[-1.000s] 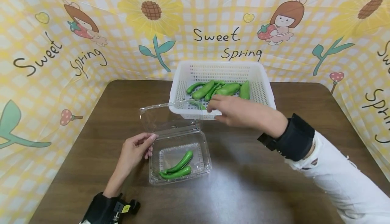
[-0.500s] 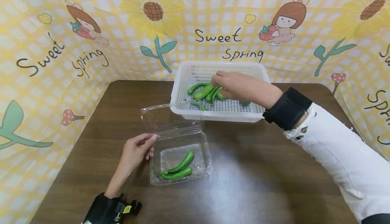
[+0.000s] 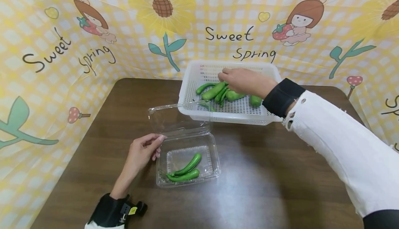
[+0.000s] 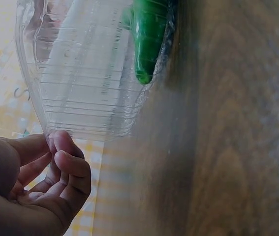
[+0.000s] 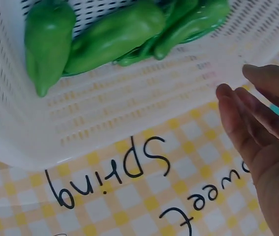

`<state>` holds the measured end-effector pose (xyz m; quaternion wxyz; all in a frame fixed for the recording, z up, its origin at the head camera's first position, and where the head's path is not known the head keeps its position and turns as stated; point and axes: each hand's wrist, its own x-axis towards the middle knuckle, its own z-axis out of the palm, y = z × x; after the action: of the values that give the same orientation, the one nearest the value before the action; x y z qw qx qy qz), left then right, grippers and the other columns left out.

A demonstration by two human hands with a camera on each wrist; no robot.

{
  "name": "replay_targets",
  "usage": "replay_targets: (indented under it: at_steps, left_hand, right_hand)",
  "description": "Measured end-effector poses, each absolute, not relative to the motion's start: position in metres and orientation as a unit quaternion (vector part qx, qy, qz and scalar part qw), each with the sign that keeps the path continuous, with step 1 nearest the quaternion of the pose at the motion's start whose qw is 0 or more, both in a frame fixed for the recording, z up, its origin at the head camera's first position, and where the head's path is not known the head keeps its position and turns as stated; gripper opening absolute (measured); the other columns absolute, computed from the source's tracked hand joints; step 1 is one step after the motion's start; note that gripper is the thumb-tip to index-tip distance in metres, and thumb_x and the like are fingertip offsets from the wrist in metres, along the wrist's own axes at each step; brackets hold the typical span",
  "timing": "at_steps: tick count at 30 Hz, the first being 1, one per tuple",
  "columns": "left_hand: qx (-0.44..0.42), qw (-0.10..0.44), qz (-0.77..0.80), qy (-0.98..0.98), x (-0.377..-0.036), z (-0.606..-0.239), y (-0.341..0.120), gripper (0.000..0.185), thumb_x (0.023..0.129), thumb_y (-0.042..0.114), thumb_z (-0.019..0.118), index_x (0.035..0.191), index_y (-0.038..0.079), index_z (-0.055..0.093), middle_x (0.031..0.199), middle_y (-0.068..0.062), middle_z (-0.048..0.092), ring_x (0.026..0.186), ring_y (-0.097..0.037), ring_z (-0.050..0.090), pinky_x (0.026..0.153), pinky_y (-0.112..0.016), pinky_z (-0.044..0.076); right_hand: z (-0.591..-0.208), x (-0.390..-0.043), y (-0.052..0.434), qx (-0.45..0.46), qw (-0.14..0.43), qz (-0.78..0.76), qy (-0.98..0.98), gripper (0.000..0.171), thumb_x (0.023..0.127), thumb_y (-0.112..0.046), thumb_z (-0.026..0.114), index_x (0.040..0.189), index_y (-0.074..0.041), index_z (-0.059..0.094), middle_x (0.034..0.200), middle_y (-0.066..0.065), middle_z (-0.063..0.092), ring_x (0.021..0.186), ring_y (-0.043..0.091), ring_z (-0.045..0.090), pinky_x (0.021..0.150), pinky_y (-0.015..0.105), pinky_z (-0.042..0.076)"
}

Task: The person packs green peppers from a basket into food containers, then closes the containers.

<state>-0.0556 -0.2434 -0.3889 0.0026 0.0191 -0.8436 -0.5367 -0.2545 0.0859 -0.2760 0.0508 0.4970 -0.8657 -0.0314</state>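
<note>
A clear clamshell container lies open on the brown table, its lid standing up behind it. Two green peppers lie inside; one pepper shows in the left wrist view. My left hand pinches the container's left rim with curled fingers. Behind stands a white perforated basket holding several green peppers. My right hand hovers over them near the far wall, fingers straight and holding nothing. The basket and its peppers fill the right wrist view.
The brown table is bare to the right and front of the container. A yellow checked "Sweet Spring" cloth walls the table on three sides, close behind the basket.
My right hand has gone from the basket's front edge over the peppers toward its far wall. My left hand and the container have stayed put.
</note>
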Motion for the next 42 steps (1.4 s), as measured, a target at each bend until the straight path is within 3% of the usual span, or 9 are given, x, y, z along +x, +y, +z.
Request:
replay_targets:
  at_steps: [4, 8, 17, 22, 28, 31, 37, 42]
  left_hand:
    - [0.014, 0.006, -0.534, -0.845, -0.061, -0.403, -0.249, 0.025, 0.099, 0.028, 0.063, 0.107, 0.007, 0.072, 0.07, -0.016, 0.063, 0.052, -0.017, 0.058, 0.048, -0.033, 0.053]
    - [0.008, 0.009, -0.535, -0.845, -0.063, -0.409, -0.249, 0.028, 0.098, 0.033, 0.064, 0.107, 0.008, 0.072, 0.07, -0.015, 0.063, 0.052, -0.016, 0.059, 0.048, -0.032, 0.053]
    - [0.013, 0.011, -0.537, -0.843, -0.061, -0.408, -0.251, 0.026, 0.098, 0.031, 0.063, 0.106, 0.008, 0.072, 0.069, -0.013, 0.062, 0.051, -0.015, 0.058, 0.047, -0.033, 0.053]
    - [0.009, 0.014, -0.542, -0.84, -0.061, -0.407, -0.251, 0.024, 0.098, 0.029, 0.063, 0.106, 0.008, 0.073, 0.068, -0.013, 0.062, 0.051, -0.015, 0.057, 0.047, -0.032, 0.052]
    - [0.01, 0.011, -0.544, -0.839, -0.061, -0.407, -0.249, 0.024, 0.098, 0.029, 0.063, 0.106, 0.009, 0.073, 0.068, -0.012, 0.062, 0.05, -0.015, 0.057, 0.046, -0.031, 0.052]
    - [0.013, 0.008, -0.543, -0.84, -0.062, -0.407, -0.249, 0.025, 0.098, 0.031, 0.064, 0.106, 0.009, 0.073, 0.067, -0.012, 0.062, 0.05, -0.015, 0.057, 0.046, -0.032, 0.052]
    - [0.016, 0.007, -0.545, -0.838, -0.061, -0.406, -0.249, 0.025, 0.097, 0.031, 0.064, 0.105, 0.009, 0.073, 0.067, -0.012, 0.062, 0.05, -0.017, 0.057, 0.046, -0.032, 0.051]
    - [0.017, 0.006, -0.55, -0.835, -0.059, -0.407, -0.249, 0.025, 0.097, 0.03, 0.065, 0.105, 0.008, 0.073, 0.067, -0.014, 0.061, 0.051, -0.017, 0.057, 0.046, -0.032, 0.051]
  right_hand:
    - [-0.281, -0.266, 0.085, 0.495, 0.044, -0.052, -0.866, 0.026, 0.092, 0.002, 0.055, 0.117, -0.003, 0.057, 0.107, 0.015, 0.064, 0.085, 0.03, 0.064, 0.079, 0.04, 0.057]
    - [-0.288, -0.275, 0.082, 0.471, -0.003, -0.075, -0.879, 0.034, 0.092, 0.001, 0.056, 0.125, -0.007, 0.055, 0.117, 0.015, 0.063, 0.094, 0.031, 0.064, 0.088, 0.043, 0.055]
    - [-0.303, -0.285, 0.069, 0.459, -0.041, -0.106, -0.881, 0.044, 0.094, 0.001, 0.05, 0.136, -0.009, 0.051, 0.131, 0.017, 0.061, 0.117, 0.035, 0.061, 0.102, 0.047, 0.05]
    - [-0.31, -0.285, 0.067, 0.46, -0.049, -0.118, -0.879, 0.053, 0.09, 0.002, 0.056, 0.141, -0.01, 0.048, 0.135, 0.017, 0.059, 0.121, 0.035, 0.058, 0.104, 0.048, 0.048]
    - [-0.326, -0.286, 0.07, 0.479, -0.028, -0.135, -0.867, 0.04, 0.093, -0.001, 0.058, 0.132, -0.01, 0.055, 0.122, 0.015, 0.064, 0.11, 0.032, 0.062, 0.097, 0.044, 0.053]
    - [-0.332, -0.287, 0.07, 0.484, -0.023, -0.136, -0.864, 0.034, 0.095, -0.002, 0.056, 0.128, -0.01, 0.056, 0.123, 0.016, 0.064, 0.112, 0.032, 0.062, 0.098, 0.044, 0.052]
    - [-0.339, -0.291, 0.067, 0.486, -0.032, -0.127, -0.864, 0.035, 0.096, 0.001, 0.054, 0.129, -0.009, 0.056, 0.131, 0.019, 0.061, 0.12, 0.035, 0.06, 0.103, 0.047, 0.049]
    - [-0.346, -0.295, 0.062, 0.491, -0.033, -0.144, -0.859, 0.037, 0.094, 0.002, 0.057, 0.129, -0.009, 0.058, 0.125, 0.017, 0.063, 0.117, 0.034, 0.06, 0.103, 0.045, 0.049]
